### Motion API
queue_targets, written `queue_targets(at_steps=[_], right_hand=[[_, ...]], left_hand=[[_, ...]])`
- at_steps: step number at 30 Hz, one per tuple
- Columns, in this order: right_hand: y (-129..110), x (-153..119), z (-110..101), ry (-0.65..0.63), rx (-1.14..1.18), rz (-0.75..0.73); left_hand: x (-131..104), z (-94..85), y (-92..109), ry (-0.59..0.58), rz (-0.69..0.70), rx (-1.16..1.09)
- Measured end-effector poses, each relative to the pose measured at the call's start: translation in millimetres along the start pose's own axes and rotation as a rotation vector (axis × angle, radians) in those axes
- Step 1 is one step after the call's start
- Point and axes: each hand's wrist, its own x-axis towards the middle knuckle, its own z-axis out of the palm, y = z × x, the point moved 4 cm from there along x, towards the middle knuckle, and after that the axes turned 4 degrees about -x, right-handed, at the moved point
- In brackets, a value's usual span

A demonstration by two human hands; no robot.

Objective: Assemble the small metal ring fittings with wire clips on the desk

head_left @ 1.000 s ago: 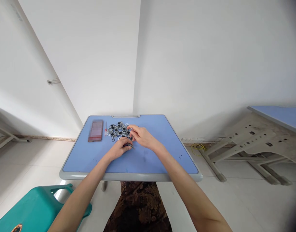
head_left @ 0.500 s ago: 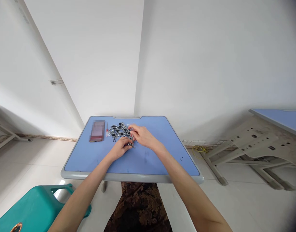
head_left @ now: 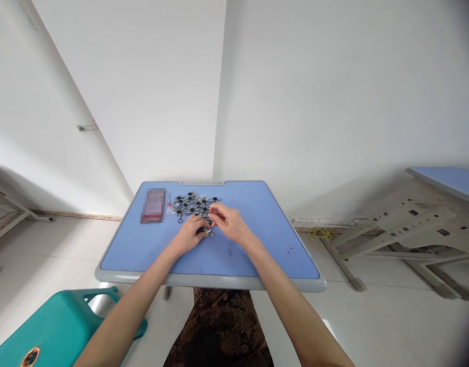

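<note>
A heap of small silvery metal pieces [head_left: 191,205] with black round centres, several with rings or hooks, lies on the blue table top [head_left: 234,260]. At the heap's near edge, my left hand [head_left: 189,232] is closed on one such metal piece [head_left: 208,232], whose end sticks out past the fingertips. My right hand [head_left: 229,223] is beside it on the right, thumb and fingers pinched together over the near right part of the heap. What lies between those fingertips is too small to make out.
Left of the heap lie a thin screwdriver [head_left: 168,204] with a red and clear handle and a blurred-out flat phone-like object [head_left: 153,205]. A green plastic stool [head_left: 54,326] stands at lower left. Another desk [head_left: 448,176] and a yellow cable [head_left: 319,234] are at right.
My right hand has drawn back a little toward me and to the right, uncovering a metal piece at the heap's far right. My left hand stays on its piece.
</note>
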Motion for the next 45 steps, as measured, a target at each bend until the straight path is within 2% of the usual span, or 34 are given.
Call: queue_targets(at_steps=[12, 20, 25, 31, 33, 39, 45], right_hand=[[6, -9, -1, 0.059, -0.045, -0.045], [8, -8, 1, 0.129, -0.102, -0.022], [6, -5, 2, 0.088, -0.117, -0.021], [-6, -3, 4, -0.044, -0.118, -0.108], [-8, -1, 5, -0.014, -0.159, -0.121], [0, -2, 8, 0.186, -0.278, -0.091], [0, -5, 7, 0.182, -0.359, -0.113]], left_hand=[[-1, -0.5, 2, 0.003, 0.005, 0.018], [0, -0.4, 9, -0.003, 0.045, 0.077], [-1, 1.4, 5, 0.008, 0.049, 0.069], [-2, 3.9, -1, 0.020, 0.045, 0.062], [-1, 3.4, 0, 0.017, 0.046, 0.067], [-1, 1.8, 4, 0.006, 0.044, 0.070], [-1, 3.7, 0, 0.013, 0.049, 0.068]])
